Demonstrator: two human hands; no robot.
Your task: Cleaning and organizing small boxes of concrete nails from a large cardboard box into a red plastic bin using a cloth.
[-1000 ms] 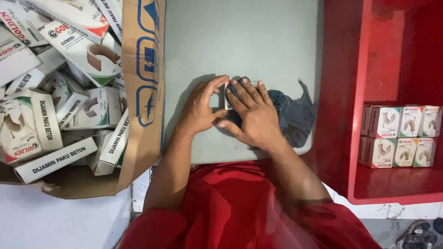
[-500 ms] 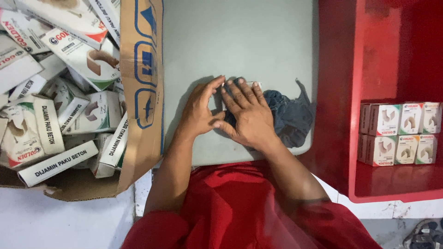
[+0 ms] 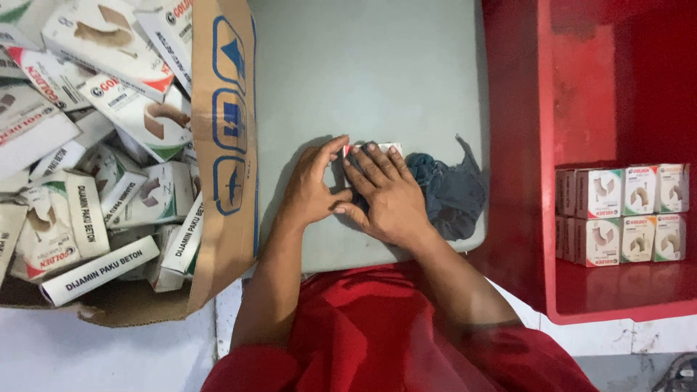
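Nearest the camera is the person's red garment (image 3: 363, 334), with both forearms reaching forward from it onto the grey counter (image 3: 377, 65). The left hand (image 3: 312, 185) lies on the counter with its fingers stretched forward and its thumb turned inward toward the other hand; its fingertips touch the left end of a small white box (image 3: 370, 147). The right hand (image 3: 388, 192) lies flat, palm down, fingers spread, pressing a dark blue cloth (image 3: 450, 192) onto the box, so neither grip is closed around anything: both hands are flat and splayed. The small white box sits on the counter just beyond the fingertips, mostly hidden under the right fingers and the cloth, with only its far edge and a red corner showing. The rest of the cloth is bunched on the counter to the right of the right hand.

To the left, touching the counter's edge, stands an open cardboard carton (image 3: 229, 138) heaped with white packets (image 3: 109, 181) lying at all angles. To the right stands a red shelf (image 3: 573, 94), and in it small white boxes (image 3: 624, 214) stand upright in two tidy rows.
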